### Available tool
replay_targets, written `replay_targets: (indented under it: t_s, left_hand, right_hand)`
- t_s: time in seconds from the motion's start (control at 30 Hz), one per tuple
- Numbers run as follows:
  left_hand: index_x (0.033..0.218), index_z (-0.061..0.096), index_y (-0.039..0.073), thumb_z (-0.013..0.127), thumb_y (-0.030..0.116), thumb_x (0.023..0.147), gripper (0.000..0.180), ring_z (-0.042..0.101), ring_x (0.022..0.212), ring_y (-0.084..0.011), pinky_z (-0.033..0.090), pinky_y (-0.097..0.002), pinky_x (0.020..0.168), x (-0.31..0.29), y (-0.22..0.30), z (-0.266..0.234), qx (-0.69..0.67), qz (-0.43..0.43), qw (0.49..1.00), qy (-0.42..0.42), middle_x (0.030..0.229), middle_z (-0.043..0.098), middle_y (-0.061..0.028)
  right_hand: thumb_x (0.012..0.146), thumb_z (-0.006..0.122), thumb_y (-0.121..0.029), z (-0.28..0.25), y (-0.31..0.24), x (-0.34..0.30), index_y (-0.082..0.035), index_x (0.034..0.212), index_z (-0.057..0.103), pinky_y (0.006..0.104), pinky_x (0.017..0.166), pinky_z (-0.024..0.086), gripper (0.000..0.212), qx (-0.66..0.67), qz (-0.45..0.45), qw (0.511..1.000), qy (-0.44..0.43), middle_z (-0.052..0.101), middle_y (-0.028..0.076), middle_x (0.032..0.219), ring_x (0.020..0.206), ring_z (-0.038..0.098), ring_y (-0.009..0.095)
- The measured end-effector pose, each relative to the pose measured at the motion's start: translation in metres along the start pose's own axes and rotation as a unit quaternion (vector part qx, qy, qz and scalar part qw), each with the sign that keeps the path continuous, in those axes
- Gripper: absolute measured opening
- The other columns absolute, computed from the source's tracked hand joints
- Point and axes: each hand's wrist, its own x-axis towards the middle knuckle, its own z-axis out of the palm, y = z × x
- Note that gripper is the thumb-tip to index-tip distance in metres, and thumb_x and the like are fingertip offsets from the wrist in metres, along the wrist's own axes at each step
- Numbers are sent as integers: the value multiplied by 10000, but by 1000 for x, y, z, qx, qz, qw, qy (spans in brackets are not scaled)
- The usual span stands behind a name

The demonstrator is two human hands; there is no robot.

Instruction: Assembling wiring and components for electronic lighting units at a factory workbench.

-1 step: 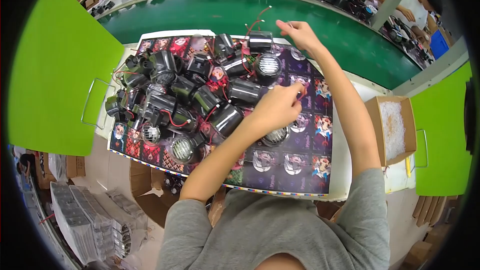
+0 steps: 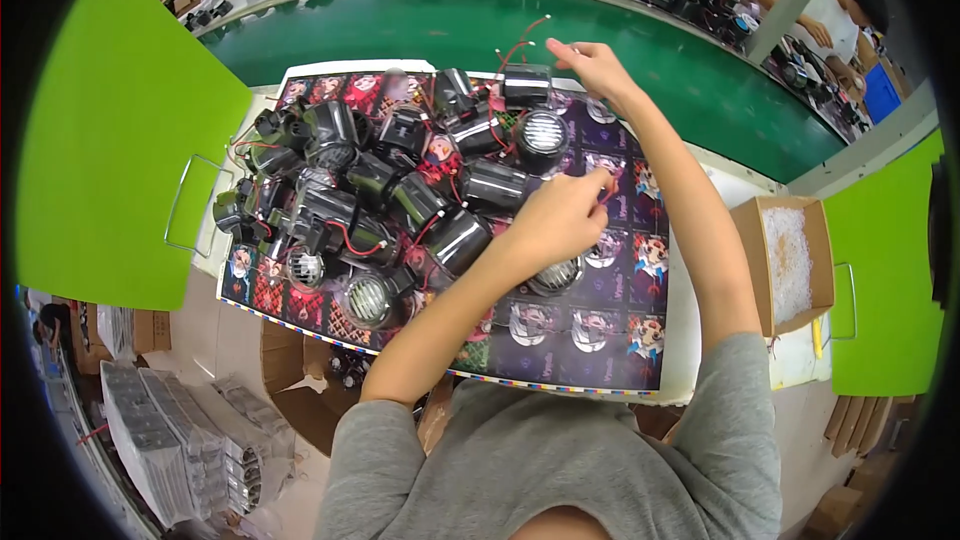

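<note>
My left hand point(image 2: 560, 223) is closed over the right part of a printed sheet point(image 2: 625, 355). Its fingertips pinch together beside a hint of red; what they hold, if anything, is too small to name. A grilled black cylindrical unit point(image 2: 556, 276) lies partly under that hand. My right hand point(image 2: 597, 70) is raised at the sheet's far edge, fingers curled and thumb pointing left. Whatever may be in it is hidden. Close to its left, thin red wires point(image 2: 528, 38) rise by a black cylinder point(image 2: 526, 86). Several more black cylindrical units point(image 2: 496, 183) with red wires pile up left of my hands.
Beyond the sheet runs a green conveyor belt point(image 2: 390, 22). An open cardboard box point(image 2: 825, 275) with clear, whitish contents stands at the right. Bright green panels point(image 2: 120, 160) flank the workplace. Another person point(image 2: 825, 15) works at the far right. Wrapped stacks point(image 2: 150, 440) stand on the floor at lower left.
</note>
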Motion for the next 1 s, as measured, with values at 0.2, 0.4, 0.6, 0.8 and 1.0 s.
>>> replay_targets:
  t_s: [0.2,0.4,0.6,0.8,1.0]
  left_hand:
    - [934,542,11,557,65,769,175,600,609,-324,451,-420,571,-5,0,2,11,-13,1000,12,633,599,-152]
    - [927,544,4,525,68,770,171,607,689,-342,463,-437,621,-12,8,9,-12,43,996,-71,718,610,-187]
    - [953,538,-2,522,46,774,187,596,698,-369,465,-445,631,-16,33,17,-16,124,974,-190,725,600,-203]
    - [953,572,-7,511,22,804,164,590,619,-284,450,-350,568,-15,28,14,-95,133,978,-131,732,603,-183]
    - [991,581,-39,510,29,833,186,608,670,-120,488,-248,621,-5,32,19,-200,-40,962,-182,787,637,-87]
  right_hand:
    - [788,623,-447,38,-16,8,-87,948,644,214,376,164,394,97,20,982,-163,490,-75,600,414,292,20]
    - [826,618,-354,33,-19,-28,-65,945,668,194,437,268,317,3,-57,971,-231,595,-33,727,517,405,17]
    - [850,569,-367,-1,-22,-66,-1,1045,621,314,751,467,418,-191,-133,955,-182,648,156,931,818,611,227]
    - [767,644,-305,-104,-34,-149,34,836,641,350,627,475,346,-344,-129,929,45,635,170,740,664,603,291]
    - [711,697,-301,-225,60,-251,3,856,642,337,658,466,342,-372,112,914,116,633,140,780,728,599,210]
